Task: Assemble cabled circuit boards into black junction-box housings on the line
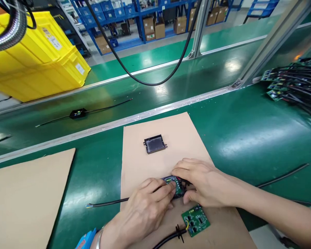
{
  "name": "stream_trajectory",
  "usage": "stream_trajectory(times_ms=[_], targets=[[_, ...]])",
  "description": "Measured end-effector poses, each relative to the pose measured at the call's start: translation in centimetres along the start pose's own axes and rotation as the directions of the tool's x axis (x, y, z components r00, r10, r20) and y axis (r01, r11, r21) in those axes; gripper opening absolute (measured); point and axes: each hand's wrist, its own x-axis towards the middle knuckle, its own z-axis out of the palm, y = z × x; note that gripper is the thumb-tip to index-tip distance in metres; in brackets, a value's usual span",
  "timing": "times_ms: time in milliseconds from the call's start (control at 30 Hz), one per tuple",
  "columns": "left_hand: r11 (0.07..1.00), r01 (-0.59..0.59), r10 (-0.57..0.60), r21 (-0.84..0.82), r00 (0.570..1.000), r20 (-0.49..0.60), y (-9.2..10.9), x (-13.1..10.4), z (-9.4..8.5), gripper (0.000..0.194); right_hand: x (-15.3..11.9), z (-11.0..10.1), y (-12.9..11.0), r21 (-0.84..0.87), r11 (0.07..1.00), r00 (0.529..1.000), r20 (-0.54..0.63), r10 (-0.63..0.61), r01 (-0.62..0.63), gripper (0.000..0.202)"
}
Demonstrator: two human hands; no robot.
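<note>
My left hand [151,202] rests its fingers on a green circuit board [178,185] set in a black case, over a cardboard sheet [137,155]. At the right end of that case, my right hand [199,180] grips the case edge and wires between thumb and fingers. Black cables run out to both sides of the hands. Below them lies a second green board [196,220] with a black cable [171,237] attached. An open black case half [154,144] sits farther up the cardboard.
Another cardboard sheet [28,193] lies left. Beyond the metal rail [145,114] is a cabled black box [78,113]. Yellow bins [38,58] stand upper left, and a pile of cabled boards [295,83] is at the right. A black cable [155,84] hangs in front.
</note>
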Motion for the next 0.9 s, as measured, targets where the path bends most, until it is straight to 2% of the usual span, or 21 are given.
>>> stream_trajectory(times_ms=[100,200,333,433,667,800,900], targets=[[0.999,0.018,-0.018,0.035,1.000,0.005,0.2,-0.1,0.4,0.029,-1.4,0.0,0.3,0.048,0.992,0.993,-0.039,0.115,-0.113,0.043],[0.997,0.009,-0.011,0.079,1.000,0.024,0.5,-0.4,0.6,0.029,-2.6,0.4,0.5,0.013,0.980,0.978,-0.055,0.201,-0.201,0.015],[0.992,0.014,-0.018,0.125,0.999,0.030,0.9,-0.6,0.9,0.023,-2.5,1.6,0.1,-0.107,0.989,0.989,-0.124,0.086,-0.100,0.026],[0.991,0.037,-0.042,0.132,0.998,0.036,1.0,-0.7,1.2,0.025,-1.7,2.1,-0.4,-0.160,0.987,0.992,-0.126,-0.006,-0.014,0.029],[0.989,0.020,-0.029,0.144,0.998,0.062,0.9,-0.8,1.2,0.029,-1.7,2.2,-0.3,-0.334,0.942,0.992,-0.105,-0.063,0.025,0.030],[0.982,0.019,-0.029,0.190,0.998,0.052,1.0,-0.9,1.2,0.034,-1.8,2.3,-0.1,-0.317,0.948,0.997,-0.069,-0.044,0.020,0.027],[0.979,0.001,-0.015,0.205,0.998,0.063,0.9,-1.0,1.2,0.039,-1.6,2.7,0.0,-0.210,0.978,0.993,-0.120,-0.013,-0.012,0.027]])
